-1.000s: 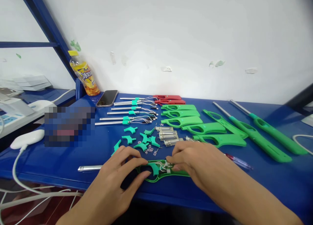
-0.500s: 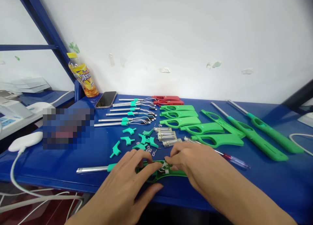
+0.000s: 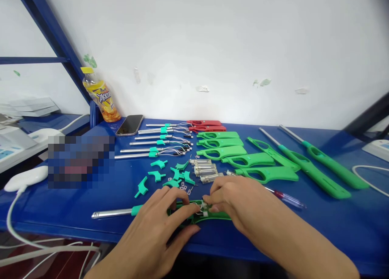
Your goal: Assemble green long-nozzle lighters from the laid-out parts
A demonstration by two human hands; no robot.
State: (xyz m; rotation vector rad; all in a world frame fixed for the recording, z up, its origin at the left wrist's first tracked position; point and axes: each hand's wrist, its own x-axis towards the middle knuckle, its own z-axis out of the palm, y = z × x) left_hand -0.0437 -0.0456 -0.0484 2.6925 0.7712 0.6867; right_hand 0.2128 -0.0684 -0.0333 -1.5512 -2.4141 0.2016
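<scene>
A green lighter half-shell (image 3: 212,216) with a metal tube (image 3: 111,213) sticking out to the left lies near the front edge of the blue table (image 3: 334,218). My left hand (image 3: 165,222) lies over its handle, fingers curled around it. My right hand (image 3: 231,198) pinches the small white and metal part with wires (image 3: 201,207) sitting inside the shell. Just behind my hands lie loose teal triggers (image 3: 158,175), small metal clips (image 3: 183,186) and clear gas cartridges (image 3: 204,169).
Rows of metal tubes with wires (image 3: 154,143), green shells (image 3: 231,151), red shells (image 3: 206,125) and assembled green lighters (image 3: 313,169) cover the table's middle. A screwdriver (image 3: 285,198) lies to the right, a phone (image 3: 129,125) and drink bottle (image 3: 100,94) at the back left, white cables (image 3: 18,206) on the left.
My left hand slid right along the shell, uncovering the teal collar and tube, and closed in towards my right hand's fingertips. The view drifted slightly right.
</scene>
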